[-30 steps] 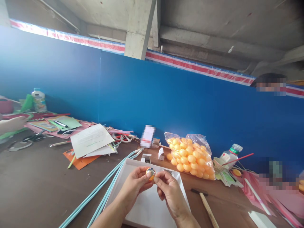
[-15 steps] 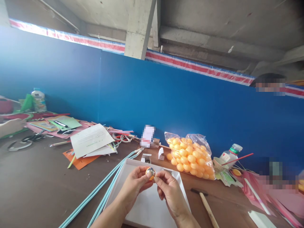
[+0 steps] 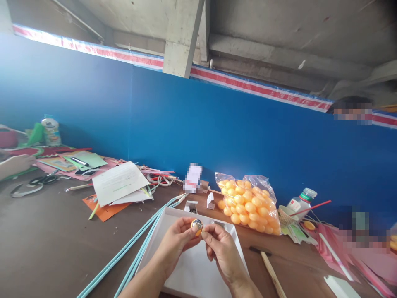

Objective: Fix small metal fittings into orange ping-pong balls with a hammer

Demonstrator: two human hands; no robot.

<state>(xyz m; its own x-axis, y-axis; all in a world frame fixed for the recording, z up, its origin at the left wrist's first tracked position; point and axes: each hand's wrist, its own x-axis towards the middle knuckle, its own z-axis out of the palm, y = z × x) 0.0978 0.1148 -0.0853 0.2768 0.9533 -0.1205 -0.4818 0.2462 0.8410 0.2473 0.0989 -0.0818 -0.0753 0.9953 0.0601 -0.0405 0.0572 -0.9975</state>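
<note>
My left hand is closed round a small orange ball that has a shiny silver, dome-like piece on its near upper side. The thumb and fingers of my right hand are pinched together at the ball's right edge; whether anything small sits between them I cannot make out. Both hands are above a shallow white box tray. Past the tray stands a small open white box with dark bits inside. A clear plastic bag full of orange balls lies behind my right hand.
Light-blue cords run along the tray's left. A hammer with a wooden handle lies to the right. Papers and scissors are at the left. A bottle stands by the blue partition, and a person's head shows above it.
</note>
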